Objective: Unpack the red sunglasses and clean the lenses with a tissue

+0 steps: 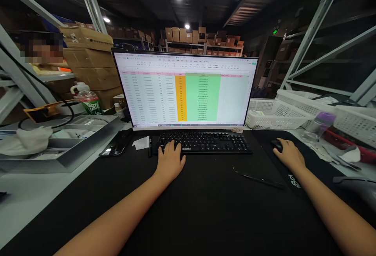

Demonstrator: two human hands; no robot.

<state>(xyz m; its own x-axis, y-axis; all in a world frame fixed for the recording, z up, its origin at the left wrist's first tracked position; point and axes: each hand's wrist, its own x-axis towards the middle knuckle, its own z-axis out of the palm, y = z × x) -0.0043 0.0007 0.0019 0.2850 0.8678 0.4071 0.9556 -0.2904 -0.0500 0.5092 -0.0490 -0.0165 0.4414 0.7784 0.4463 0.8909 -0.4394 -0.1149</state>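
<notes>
My left hand rests at the left end of a black keyboard, palm down, with its fingers apart over the keys. On the right, my right hand is curled over a black computer mouse, which is mostly hidden under the fingers. The mouse sits on a dark mouse pad. Behind the keyboard stands a monitor showing a spreadsheet with an orange column and a green column. Left of the keyboard lie a black pen and a scrap of white paper.
A dark phone and a grey divided tray lie left, with a green-labelled bottle behind. White baskets stand right. A thin dark pen-like object lies in front. Another person is at far left, beside stacked cartons.
</notes>
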